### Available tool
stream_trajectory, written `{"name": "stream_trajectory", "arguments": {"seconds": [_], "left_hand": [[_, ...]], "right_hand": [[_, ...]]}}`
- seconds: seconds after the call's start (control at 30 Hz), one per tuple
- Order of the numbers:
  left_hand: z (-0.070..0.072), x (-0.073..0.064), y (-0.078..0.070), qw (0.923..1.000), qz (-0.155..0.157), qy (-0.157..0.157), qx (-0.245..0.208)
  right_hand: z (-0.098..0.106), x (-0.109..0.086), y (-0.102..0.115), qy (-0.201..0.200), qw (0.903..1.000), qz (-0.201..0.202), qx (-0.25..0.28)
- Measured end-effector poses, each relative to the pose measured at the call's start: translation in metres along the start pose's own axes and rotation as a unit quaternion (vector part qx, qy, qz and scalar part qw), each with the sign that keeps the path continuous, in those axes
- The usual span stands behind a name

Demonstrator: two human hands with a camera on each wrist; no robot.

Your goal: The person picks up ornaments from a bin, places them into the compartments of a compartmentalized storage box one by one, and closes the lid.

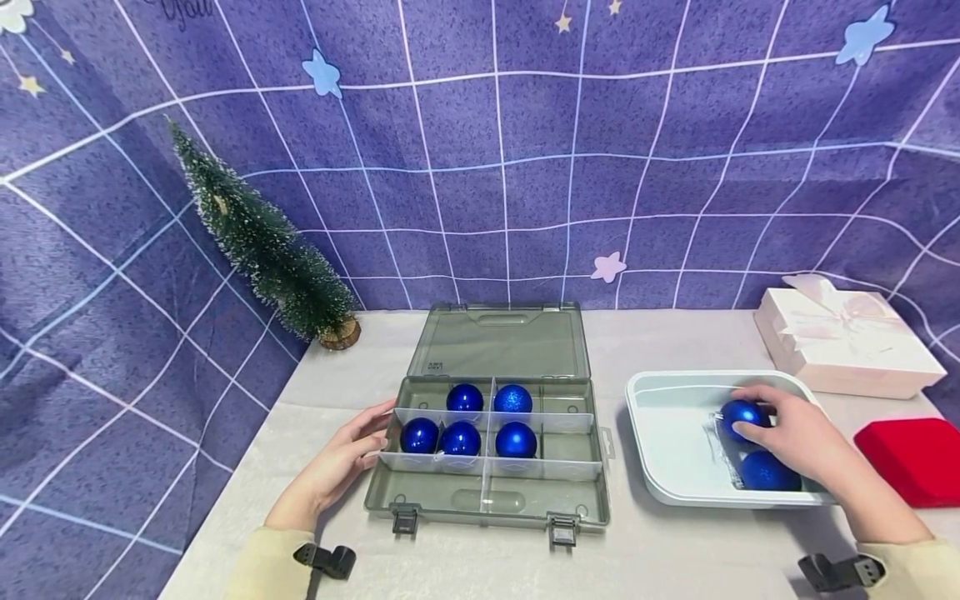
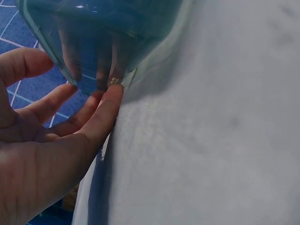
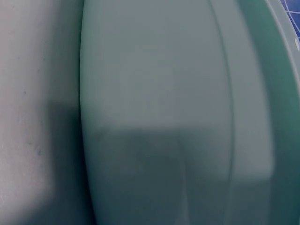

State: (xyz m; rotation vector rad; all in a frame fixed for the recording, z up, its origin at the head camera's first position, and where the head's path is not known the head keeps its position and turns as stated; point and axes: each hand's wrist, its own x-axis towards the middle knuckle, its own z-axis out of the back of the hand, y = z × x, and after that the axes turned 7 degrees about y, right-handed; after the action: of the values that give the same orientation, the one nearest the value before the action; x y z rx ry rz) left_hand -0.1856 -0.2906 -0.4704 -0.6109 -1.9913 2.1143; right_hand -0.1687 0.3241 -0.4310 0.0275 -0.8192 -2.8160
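Note:
My right hand [image 1: 802, 437] grips a blue Christmas ball [image 1: 741, 415] inside the white tray [image 1: 675, 492]. Close beneath it lies a glittery blue ball [image 1: 768, 472]. At the left side of a translucent grey divided box [image 1: 427, 500], my left hand [image 1: 337, 462] rests its extended fingertips against the wall, seen close in the left wrist view too. The box's lid [image 1: 502, 346] is folded back. In its rear row sit a shiny ball [image 1: 465, 398] and a glittery ball [image 1: 513, 400]. The middle row has two shiny balls [image 1: 460, 439] at left and a matte ball [image 1: 516, 440] beside them.
A small frosted Christmas tree [image 1: 262, 246] leans at the back left. A pale gift box [image 1: 847, 342] with a ribbon stands at the back right, and a red box [image 1: 915, 462] lies right of the tray. Patterned purple cloth [image 1: 465, 192] hangs behind the table.

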Motion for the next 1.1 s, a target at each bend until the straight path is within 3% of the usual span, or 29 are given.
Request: {"name": "stream_trajectory", "arguments": {"seconds": [0.63,1.1], "left_hand": [[0.000,-0.001,0.000,1.0000,0.004,0.001,0.004],[0.000,0.000,0.000,1.0000,0.002,0.002,-0.004]], "right_hand": [[-0.002,0.000,0.031,-0.079,0.9959,0.034,0.030],[-0.003,-0.002,0.082,-0.083,0.9885,0.081,0.097]]}}
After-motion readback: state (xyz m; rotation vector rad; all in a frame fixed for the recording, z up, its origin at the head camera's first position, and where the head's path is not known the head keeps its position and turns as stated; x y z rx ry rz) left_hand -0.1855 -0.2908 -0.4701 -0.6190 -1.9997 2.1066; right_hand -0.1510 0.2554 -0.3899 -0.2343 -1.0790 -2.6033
